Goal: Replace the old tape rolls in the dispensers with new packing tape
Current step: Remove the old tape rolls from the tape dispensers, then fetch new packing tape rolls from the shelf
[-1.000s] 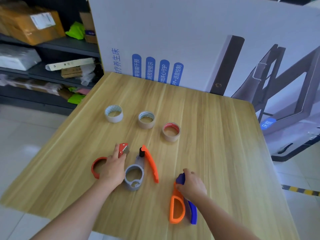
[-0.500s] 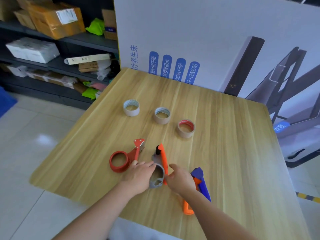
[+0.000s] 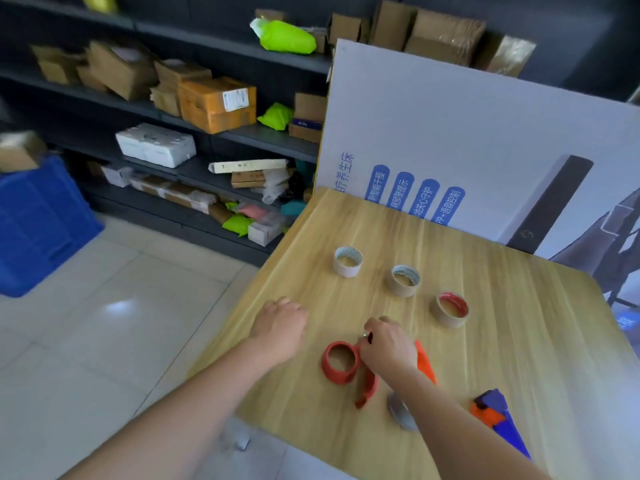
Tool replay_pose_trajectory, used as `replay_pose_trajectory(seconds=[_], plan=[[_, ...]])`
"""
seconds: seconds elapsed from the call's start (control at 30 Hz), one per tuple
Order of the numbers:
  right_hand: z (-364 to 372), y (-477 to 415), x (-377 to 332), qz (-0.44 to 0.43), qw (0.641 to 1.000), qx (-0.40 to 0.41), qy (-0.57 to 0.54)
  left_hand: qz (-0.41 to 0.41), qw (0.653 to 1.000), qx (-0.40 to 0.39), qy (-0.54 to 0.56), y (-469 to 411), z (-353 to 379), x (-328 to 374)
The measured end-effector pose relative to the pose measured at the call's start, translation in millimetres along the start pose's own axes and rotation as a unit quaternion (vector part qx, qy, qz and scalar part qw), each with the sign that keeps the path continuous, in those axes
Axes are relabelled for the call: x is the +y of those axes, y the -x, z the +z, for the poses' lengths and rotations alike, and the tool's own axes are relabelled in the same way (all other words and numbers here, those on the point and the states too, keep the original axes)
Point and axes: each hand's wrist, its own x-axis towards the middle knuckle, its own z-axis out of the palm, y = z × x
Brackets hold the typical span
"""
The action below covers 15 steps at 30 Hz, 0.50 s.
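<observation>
Right hand (image 3: 388,346) hides the red dispenser (image 3: 367,389) head, fingers curled on it; left hand (image 3: 281,325) fingers loosely curled, empty

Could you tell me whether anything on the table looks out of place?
Nothing stands out. The three brown tape rolls lie flat in a diagonal row on the wooden table; the right hand grips the red plastic ring-shaped dispenser.
</observation>
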Motion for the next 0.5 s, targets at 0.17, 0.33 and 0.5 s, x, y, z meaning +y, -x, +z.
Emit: replay_pose_trajectory(seconds=[0.17, 0.33, 0.5], plan=[[-6.2, -17.7, -99.0, -0.127, 0.992, -0.014, 0.02, -0.103, 0.993, -0.007, -0.055, 32.1, -40.4, -102.3], [-15.3, -38.8, -191.8, -0.229, 0.97, -0.013, 0.076, -0.197, 0.976, 0.0, -0.093, 64.4, -82.2, -177.1], [-28.3, -69.2, -272.0, -0.306, 0.947, 0.011, 0.094, -0.288, 0.951, 0.002, -0.111, 84.0, -114.9, -232.7]])
